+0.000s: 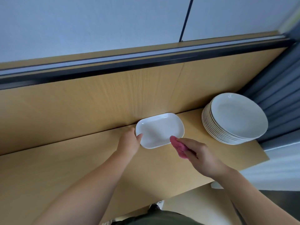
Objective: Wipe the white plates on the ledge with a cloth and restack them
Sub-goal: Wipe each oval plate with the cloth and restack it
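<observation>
While its left end is gripped by the left hand, the small oblong white plate sits at the back of the wooden worktop, with its far edge up against the upright wood-grain panel behind. Whether the plate rests flat on the worktop or is lifted a little cannot be told. The left thumb lies over the rim on the inside of the plate, and the other fingers are hidden beneath it.

A bunched pink cloth touches the plate's near right rim. The right hand holds this cloth, its fingers curled around it, so that the cloth pokes out past the fingertips toward the plate.

To the right, well apart from the oblong plate, a stack of round white plates stands near the right end of the worktop, the top one face up and bare.

Above the panel runs a dark rail, with a pale wall beyond it. Grey pleated curtain hangs just behind the stack at the right edge. A dark green garment shows at the bottom of the view, between the two forearms.
</observation>
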A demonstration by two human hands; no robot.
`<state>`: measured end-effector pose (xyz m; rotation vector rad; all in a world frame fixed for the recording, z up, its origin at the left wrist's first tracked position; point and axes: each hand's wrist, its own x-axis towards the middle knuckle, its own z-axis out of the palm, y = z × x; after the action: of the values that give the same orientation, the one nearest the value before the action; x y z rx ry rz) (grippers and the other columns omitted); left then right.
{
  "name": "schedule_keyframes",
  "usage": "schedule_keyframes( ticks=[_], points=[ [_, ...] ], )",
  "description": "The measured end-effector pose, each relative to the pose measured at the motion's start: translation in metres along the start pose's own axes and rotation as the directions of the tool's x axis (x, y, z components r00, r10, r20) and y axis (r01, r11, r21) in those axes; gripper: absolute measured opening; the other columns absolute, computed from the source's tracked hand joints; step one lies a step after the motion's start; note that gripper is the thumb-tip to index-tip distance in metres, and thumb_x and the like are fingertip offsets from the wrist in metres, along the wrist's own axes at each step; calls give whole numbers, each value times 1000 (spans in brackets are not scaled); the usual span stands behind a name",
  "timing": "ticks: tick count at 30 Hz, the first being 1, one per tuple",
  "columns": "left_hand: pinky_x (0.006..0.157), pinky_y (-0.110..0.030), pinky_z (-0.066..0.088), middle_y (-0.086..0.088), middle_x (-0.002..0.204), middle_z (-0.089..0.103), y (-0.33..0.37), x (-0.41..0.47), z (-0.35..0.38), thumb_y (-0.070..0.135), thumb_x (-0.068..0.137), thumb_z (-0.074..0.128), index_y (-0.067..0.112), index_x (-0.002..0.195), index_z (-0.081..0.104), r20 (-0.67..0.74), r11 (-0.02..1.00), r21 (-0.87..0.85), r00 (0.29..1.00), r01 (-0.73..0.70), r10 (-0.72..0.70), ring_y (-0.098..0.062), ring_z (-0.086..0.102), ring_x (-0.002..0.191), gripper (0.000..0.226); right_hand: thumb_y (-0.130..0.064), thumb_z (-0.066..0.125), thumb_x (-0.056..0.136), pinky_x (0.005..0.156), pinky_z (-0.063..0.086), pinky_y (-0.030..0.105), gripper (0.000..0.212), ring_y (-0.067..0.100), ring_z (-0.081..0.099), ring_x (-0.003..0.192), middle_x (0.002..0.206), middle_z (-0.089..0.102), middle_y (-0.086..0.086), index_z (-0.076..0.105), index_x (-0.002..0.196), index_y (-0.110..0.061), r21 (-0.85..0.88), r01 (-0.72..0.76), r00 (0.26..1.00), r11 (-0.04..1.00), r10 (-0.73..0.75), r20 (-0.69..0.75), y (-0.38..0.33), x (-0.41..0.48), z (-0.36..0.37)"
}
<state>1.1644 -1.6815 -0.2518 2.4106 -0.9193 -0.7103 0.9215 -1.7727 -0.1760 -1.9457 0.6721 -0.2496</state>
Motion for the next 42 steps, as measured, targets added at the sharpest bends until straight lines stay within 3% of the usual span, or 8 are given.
schedule_keyframes(
  ticks=[5,10,15,24,28,33,37,42],
  points=[
    [64,-32,48,-7,83,64,3,10,12,15,91,57,10,86,56,-29,980,-124,987,153,-158,-27,64,78,7,-9,42,104,79,51,28,28,16,52,79,88,55,-8,62,113,-27,32,9,998,999,-11,56,5,4,-15],
    [70,-42,58,-10,83,67,0,16,17,17,86,63,9,85,57,33,937,-237,965,259,-258,-31,69,73,11,-6,43,103,76,48,27,30,14,50,76,86,55,-11,59,106,-31,-22,47,997,999,-45,66,4,6,-21],
    [72,-44,58,-12,83,67,0,20,13,10,87,55,5,87,62,22,934,-251,966,255,-258,-31,68,76,9,-10,44,103,79,53,42,29,20,52,78,87,54,-5,61,112,-31,-52,57,997,997,-55,45,6,4,-25],
    [72,-47,58,-2,86,62,-20,3,-24,10,90,51,13,91,57,-48,909,-366,972,198,-231,-28,66,78,6,-10,45,103,79,51,43,29,22,55,81,88,57,-2,61,124,-20,-126,120,993,985,-117,31,-15,11,-12],
    [71,-43,57,-3,88,65,-55,-20,-58,10,90,49,16,93,59,-82,914,-361,970,187,-231,-27,67,77,11,-7,43,102,77,49,47,20,29,52,79,83,55,10,61,112,-8,-110,172,985,979,-167,46,-37,23,13],
    [69,-36,52,-1,88,65,-117,-58,-91,11,90,51,19,90,57,-92,899,-349,945,265,-314,-26,67,77,10,-13,42,104,75,49,45,19,26,49,76,80,52,6,61,108,-17,-98,243,966,965,-232,114,-66,38,66],
    [71,-40,56,0,87,64,-163,-87,-103,9,89,52,21,85,57,-78,873,-371,926,317,-370,-25,65,79,14,-42,38,103,75,49,44,34,25,50,76,80,53,6,61,112,-18,-82,250,962,965,-238,137,-88,43,111],
    [74,-38,53,1,86,63,-200,-106,-109,9,89,52,27,76,51,-77,876,-338,918,344,-390,-23,62,83,22,-21,41,105,75,46,34,18,21,47,75,80,49,-4,57,98,-23,-76,285,938,956,-261,226,-107,51,154]
  ],
)
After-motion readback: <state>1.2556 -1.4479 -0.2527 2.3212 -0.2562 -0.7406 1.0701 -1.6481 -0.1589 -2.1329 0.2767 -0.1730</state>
